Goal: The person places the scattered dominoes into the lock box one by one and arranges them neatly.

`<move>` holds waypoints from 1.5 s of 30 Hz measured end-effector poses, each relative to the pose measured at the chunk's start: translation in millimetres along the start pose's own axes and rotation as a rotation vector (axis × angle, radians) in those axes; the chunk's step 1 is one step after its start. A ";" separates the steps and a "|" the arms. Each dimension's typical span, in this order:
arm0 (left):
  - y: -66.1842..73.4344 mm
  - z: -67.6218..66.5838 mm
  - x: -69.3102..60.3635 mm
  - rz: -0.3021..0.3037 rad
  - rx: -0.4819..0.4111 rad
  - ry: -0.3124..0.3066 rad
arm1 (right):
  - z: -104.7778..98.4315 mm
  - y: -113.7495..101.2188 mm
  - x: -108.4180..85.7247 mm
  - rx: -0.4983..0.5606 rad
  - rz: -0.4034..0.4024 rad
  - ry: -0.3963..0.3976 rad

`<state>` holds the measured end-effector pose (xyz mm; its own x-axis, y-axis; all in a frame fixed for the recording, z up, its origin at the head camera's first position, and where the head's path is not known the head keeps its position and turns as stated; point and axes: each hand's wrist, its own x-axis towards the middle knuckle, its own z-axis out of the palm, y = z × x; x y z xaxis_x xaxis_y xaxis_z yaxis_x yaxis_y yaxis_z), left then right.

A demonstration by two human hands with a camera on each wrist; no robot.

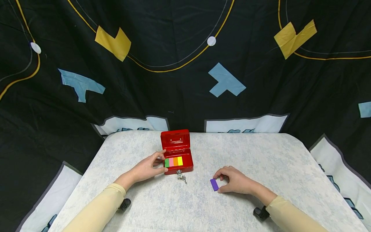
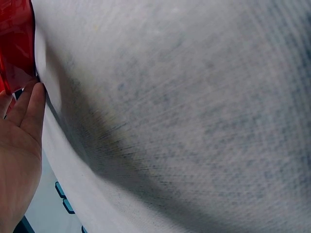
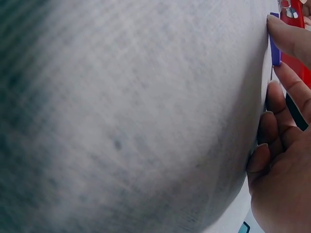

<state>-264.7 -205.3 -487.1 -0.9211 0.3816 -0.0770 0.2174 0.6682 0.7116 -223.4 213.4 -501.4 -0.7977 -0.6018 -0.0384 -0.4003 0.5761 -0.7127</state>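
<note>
A small red metal cash box [image 1: 188, 159] stands on the table with its lid [image 1: 175, 140] raised. Inside lies a row of coloured blocks [image 1: 174, 161]: green, pink, orange and yellow. My left hand [image 1: 146, 168] holds the box's left side, thumb by the front corner and index finger further back. In the left wrist view, its fingers [image 2: 33, 109] meet the red box wall [image 2: 17, 43]. To the right of the box, my right hand [image 1: 237, 181] pinches a purple block [image 1: 214, 185] between thumb and index finger at its two ends, low over the cloth.
A small lock with keys [image 1: 180, 175] hangs at the front of the box. Pale patterned cloth covers the table [image 1: 246, 151]. Behind the table hangs a dark curtain [image 1: 174, 96] with yellow and blue shapes.
</note>
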 end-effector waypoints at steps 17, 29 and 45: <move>-2.4 0.3 0.7 0.000 -0.004 -0.004 | 0.5 1.6 1.0 -0.017 -0.038 0.018; -1.9 -0.4 0.2 0.006 -0.002 -0.006 | 0.8 0.4 1.0 -0.005 -0.032 0.020; -2.0 0.3 -0.2 0.005 -0.007 -0.004 | 0.1 0.9 0.8 0.000 -0.017 0.010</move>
<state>-264.9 -206.5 -488.7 -0.9186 0.3877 -0.0762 0.2198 0.6617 0.7168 -224.4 213.4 -502.2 -0.7953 -0.6059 -0.0190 -0.4141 0.5659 -0.7129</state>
